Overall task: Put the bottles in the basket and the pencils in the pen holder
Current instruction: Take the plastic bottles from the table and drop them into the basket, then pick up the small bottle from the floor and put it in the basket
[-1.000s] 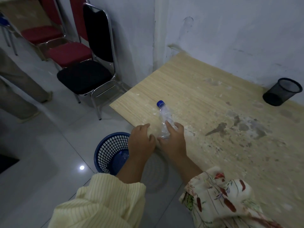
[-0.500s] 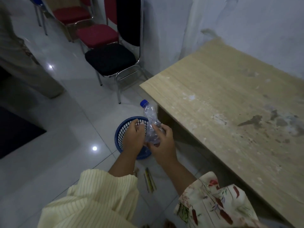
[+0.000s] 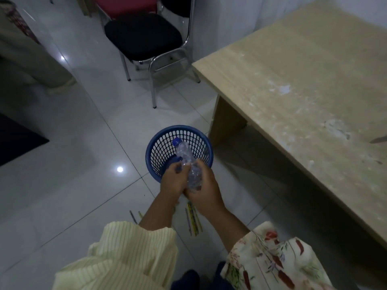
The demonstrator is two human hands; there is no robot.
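A crumpled clear plastic bottle [image 3: 186, 155] with a blue cap hangs over the mouth of the blue mesh basket [image 3: 156, 151] on the floor, cap pointing away from me. My left hand [image 3: 172, 181] and my right hand [image 3: 204, 189] both grip the bottle's lower part, just at the basket's near rim. Something blue lies inside the basket, partly hidden by my left hand. Several pencils [image 3: 193, 218] lie on the tiles under my forearms, with two more pencils [image 3: 136, 215] to their left. The pen holder is out of view.
A worn wooden table [image 3: 303, 97] fills the right side, its corner leg close to the basket. A black chair [image 3: 144, 36] with chrome legs stands beyond the basket, a red one behind it. A person's trouser leg [image 3: 31, 59] is at the far left. A dark mat [image 3: 16, 141] lies left.
Both hands carried the bottle from the table's edge down and left over the basket. The view tilted down toward the floor, so the pen holder on the table left the frame and the pencils appeared.
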